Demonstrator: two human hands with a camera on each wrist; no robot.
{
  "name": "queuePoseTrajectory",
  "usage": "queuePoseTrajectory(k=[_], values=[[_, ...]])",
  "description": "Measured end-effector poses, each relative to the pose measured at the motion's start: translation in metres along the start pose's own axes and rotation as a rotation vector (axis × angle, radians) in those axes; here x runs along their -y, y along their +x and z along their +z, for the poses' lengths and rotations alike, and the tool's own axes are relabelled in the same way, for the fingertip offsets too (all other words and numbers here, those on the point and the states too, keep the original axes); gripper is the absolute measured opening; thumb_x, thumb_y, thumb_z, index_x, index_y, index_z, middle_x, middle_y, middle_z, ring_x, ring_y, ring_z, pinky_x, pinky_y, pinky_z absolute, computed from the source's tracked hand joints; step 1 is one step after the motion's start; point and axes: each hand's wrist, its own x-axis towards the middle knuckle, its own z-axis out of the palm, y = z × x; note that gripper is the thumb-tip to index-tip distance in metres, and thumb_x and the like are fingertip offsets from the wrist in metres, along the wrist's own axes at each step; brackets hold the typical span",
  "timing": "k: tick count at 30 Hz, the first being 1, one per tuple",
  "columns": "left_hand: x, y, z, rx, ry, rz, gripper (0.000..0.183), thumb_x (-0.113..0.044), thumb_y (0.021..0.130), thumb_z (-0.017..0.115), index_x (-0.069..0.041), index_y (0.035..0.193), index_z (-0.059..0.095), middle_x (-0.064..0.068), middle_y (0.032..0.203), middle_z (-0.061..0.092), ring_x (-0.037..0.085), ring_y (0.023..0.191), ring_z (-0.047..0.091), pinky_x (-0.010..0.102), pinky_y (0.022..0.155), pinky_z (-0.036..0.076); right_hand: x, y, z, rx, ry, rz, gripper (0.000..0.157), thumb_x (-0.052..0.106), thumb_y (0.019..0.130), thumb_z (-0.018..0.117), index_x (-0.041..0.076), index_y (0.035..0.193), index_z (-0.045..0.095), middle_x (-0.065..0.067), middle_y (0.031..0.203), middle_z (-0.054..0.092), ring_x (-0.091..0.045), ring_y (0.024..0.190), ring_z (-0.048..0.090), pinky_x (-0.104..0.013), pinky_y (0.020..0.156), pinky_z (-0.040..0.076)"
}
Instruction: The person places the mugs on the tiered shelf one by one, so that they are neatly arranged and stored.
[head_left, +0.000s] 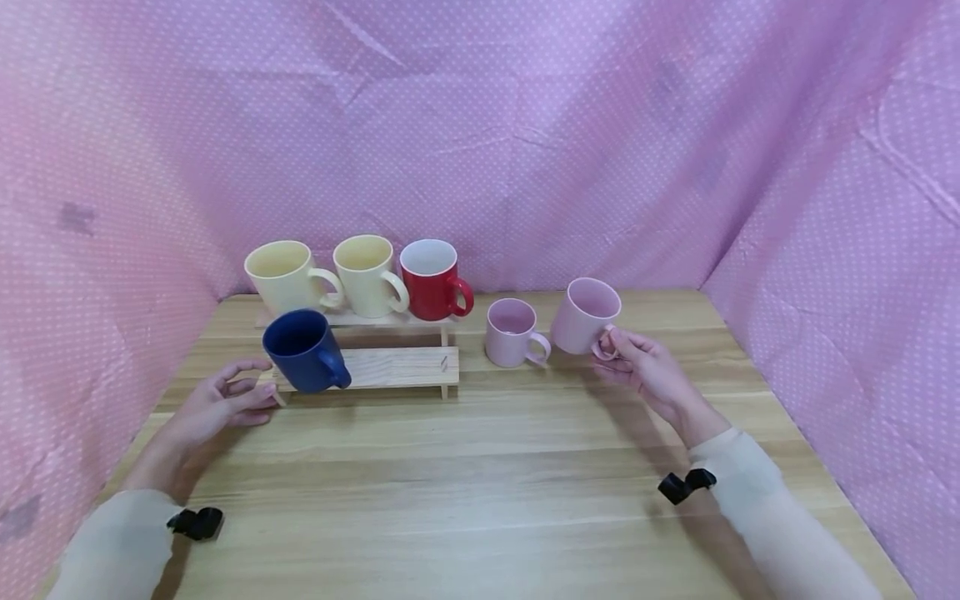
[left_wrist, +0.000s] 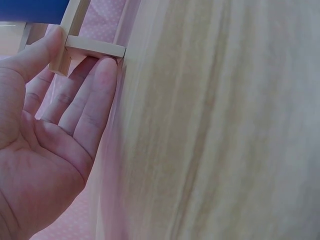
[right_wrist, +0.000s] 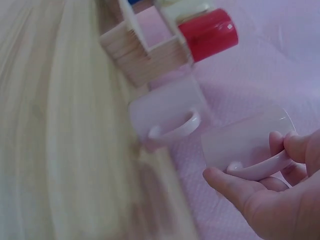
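My right hand grips the handle of a pink mug, which is tilted and raised close over the table. In the right wrist view, thumb and fingers pinch that handle. Just left of it a second pink mug stands upright on the table. My left hand holds the left end of a two-step wooden rack, the thumb against the lower step's edge and fingers by its leg. A blue mug sits at the left of that lower step, beside the fingers.
On the rack's upper step stand two pale yellow mugs and a red mug with a white inside, handles toward the right. Pink dotted cloth hangs behind and on both sides of the wooden table.
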Motion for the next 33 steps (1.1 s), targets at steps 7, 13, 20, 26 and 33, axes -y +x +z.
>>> queuePoseTrajectory(k=[7,13,20,26,33], values=[[0.001,0.0,0.001,0.012,-0.031,0.012,0.045,-0.011,0.102,0.064,-0.01,0.142,0.043,0.005,0.113,0.07,0.02,0.101,0.071,0.04,0.086,0.062,0.031,-0.009,0.019,0.098,0.034,-0.054,0.029,0.021,0.109,0.051,-0.002,0.102,0.068,-0.012,0.112,0.065,-0.029,0.113,0.067,-0.048,0.102,0.052],[0.004,-0.001,0.001,0.018,-0.028,0.009,0.044,-0.011,0.102,0.064,-0.011,0.141,0.044,0.007,0.113,0.069,0.021,0.101,0.071,0.041,0.086,0.062,0.041,-0.017,0.042,0.267,0.083,-0.018,0.029,0.016,0.111,0.045,-0.001,0.102,0.066,-0.013,0.112,0.065,-0.035,0.121,0.062,-0.052,0.107,0.047],[0.001,-0.001,0.0,0.004,-0.011,0.014,0.044,-0.013,0.102,0.064,-0.012,0.14,0.044,0.005,0.111,0.07,0.019,0.1,0.071,0.038,0.085,0.062,0.042,-0.011,0.075,0.357,0.102,0.009,0.028,0.016,0.109,0.049,-0.004,0.101,0.065,-0.015,0.116,0.064,-0.035,0.122,0.062,-0.051,0.106,0.049],[0.001,0.0,0.0,0.013,0.023,0.025,0.045,-0.015,0.103,0.063,-0.009,0.142,0.042,0.006,0.112,0.069,0.018,0.1,0.071,0.038,0.084,0.063,0.037,-0.004,0.097,0.37,0.073,0.054,0.027,0.017,0.108,0.053,-0.006,0.111,0.067,-0.018,0.117,0.066,-0.031,0.118,0.064,-0.058,0.108,0.044],[0.002,0.0,0.0,0.016,0.004,0.033,0.039,-0.012,0.103,0.063,-0.012,0.138,0.045,0.006,0.111,0.069,0.019,0.1,0.071,0.039,0.084,0.063,0.018,0.011,0.131,0.384,0.09,0.145,0.024,0.014,0.107,0.055,-0.007,0.113,0.066,-0.017,0.113,0.065,-0.03,0.11,0.068,-0.059,0.106,0.046]])
